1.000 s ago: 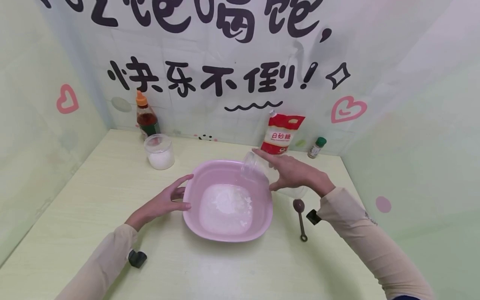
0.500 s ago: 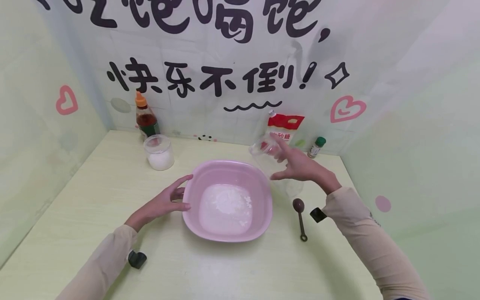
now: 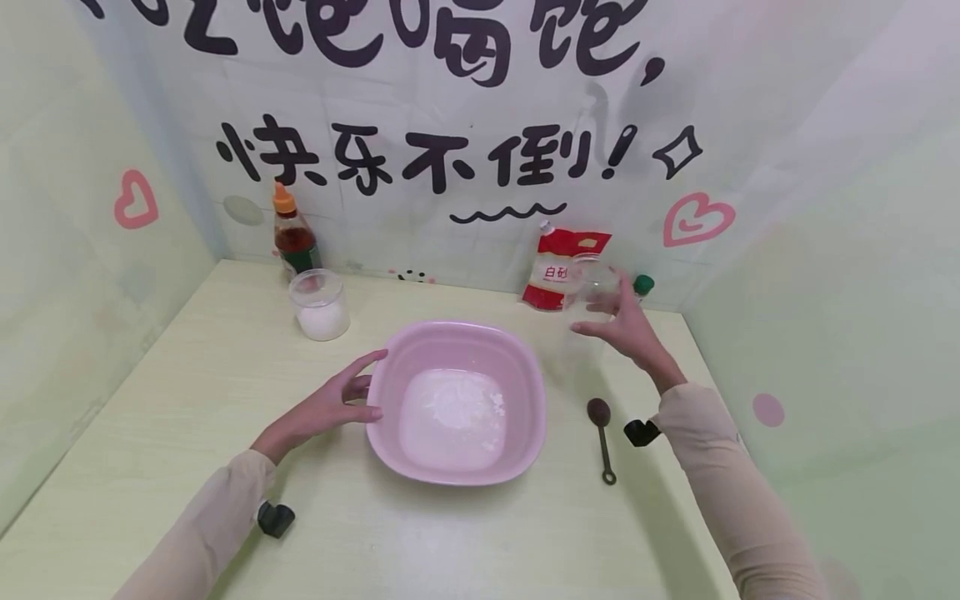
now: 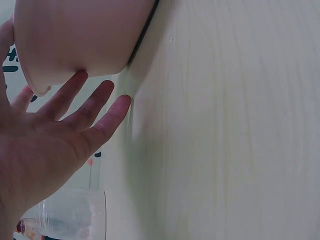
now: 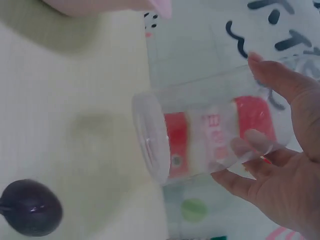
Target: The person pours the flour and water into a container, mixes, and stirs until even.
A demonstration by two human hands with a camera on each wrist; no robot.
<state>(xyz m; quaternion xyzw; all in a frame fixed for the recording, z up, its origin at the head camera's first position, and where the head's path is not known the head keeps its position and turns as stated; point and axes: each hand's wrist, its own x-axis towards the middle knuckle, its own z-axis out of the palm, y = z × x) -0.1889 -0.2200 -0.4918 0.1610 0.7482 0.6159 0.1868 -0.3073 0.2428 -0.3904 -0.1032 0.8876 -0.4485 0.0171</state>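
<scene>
In the head view, a pink basin [image 3: 457,471] with white powder [image 3: 453,408] in its bottom stands on the table. My left hand [image 3: 322,412] rests against the basin's left side, touching its rim. The left wrist view shows fairly straight, spread fingers [image 4: 102,97], one tip touching the basin's wall [image 4: 75,37]. My right hand [image 3: 626,325] grips a clear plastic jar [image 3: 588,292], upright above the table to the basin's back right. In the right wrist view no contents show in the jar [image 5: 200,125], and its bottom is off the table.
A brown spoon [image 3: 602,437] lies right of the basin. At the back right stand a red and white sugar pouch [image 3: 547,275] and a green-capped shaker [image 3: 643,286], both partly hidden. Back left are a jar of white powder [image 3: 320,312] and an orange-topped sauce bottle [image 3: 295,237].
My right hand has carried the clear jar from over the basin's right rim back and to the right, turning it from tipped to upright. The left hand and the basin have stayed put.
</scene>
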